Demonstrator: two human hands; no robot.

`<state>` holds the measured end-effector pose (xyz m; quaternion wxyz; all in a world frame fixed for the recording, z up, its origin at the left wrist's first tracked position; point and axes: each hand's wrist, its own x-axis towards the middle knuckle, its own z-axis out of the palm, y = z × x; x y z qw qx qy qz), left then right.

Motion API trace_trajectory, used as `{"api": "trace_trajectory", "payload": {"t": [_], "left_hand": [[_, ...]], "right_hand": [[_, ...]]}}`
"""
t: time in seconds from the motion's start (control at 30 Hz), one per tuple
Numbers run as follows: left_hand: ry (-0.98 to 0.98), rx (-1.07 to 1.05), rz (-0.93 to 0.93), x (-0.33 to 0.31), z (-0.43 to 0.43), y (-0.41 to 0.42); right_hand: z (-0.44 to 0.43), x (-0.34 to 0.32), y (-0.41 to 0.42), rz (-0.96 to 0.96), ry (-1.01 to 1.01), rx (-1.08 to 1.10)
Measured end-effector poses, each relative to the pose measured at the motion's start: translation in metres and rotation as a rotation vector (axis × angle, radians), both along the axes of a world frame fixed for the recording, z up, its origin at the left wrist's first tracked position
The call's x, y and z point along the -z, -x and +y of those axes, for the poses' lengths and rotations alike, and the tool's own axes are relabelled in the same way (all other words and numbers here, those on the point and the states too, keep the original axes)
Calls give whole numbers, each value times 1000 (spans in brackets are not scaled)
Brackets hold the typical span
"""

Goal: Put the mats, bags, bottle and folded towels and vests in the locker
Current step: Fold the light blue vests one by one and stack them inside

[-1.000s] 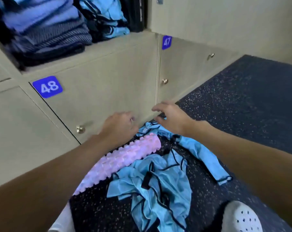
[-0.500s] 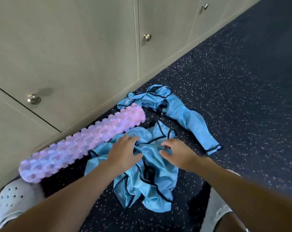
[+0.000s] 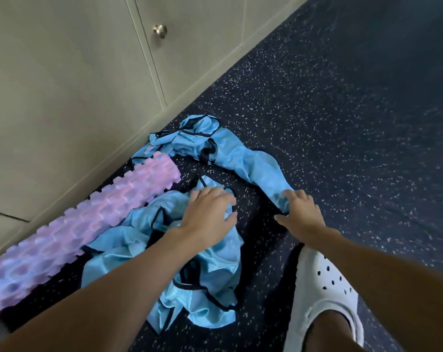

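Observation:
Two crumpled light-blue vests with black trim lie on the dark speckled floor. The nearer vest (image 3: 210,275) is bunched in a heap, and my left hand (image 3: 207,217) rests on its top with fingers spread. The farther vest (image 3: 250,161) stretches from the locker base toward the right. My right hand (image 3: 301,217) touches its near end with straight fingers, thumb held apart. Neither hand lifts anything.
A pink ridged foam roller (image 3: 88,224) lies along the foot of the beige locker doors (image 3: 62,72), which are closed; one has a brass knob (image 3: 160,30). My white perforated clog (image 3: 324,280) stands just right of the nearer vest. The speckled floor (image 3: 342,110) extends to the right.
My view dropped from the numbered lockers to the floor. Both hands came down onto the vests; the right hand has since shifted from the nearer vest to the end of the farther one.

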<state>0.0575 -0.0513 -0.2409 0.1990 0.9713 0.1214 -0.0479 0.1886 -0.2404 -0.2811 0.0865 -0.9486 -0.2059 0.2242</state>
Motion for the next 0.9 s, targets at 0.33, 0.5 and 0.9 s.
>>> {"api": "trace_trajectory", "payload": {"t": [0.33,0.5,0.9], "left_hand": [[95,19,11,-6,-26,-51],[305,-64,-165,-65,-21,-62],[485,-155,-689,-276,2,5]], "right_hand": [[0,-29,-21,-4,-298,41],[23,-123,-33,-13,-513,-20],[64,-381,35,-85,-858,-237]]}}
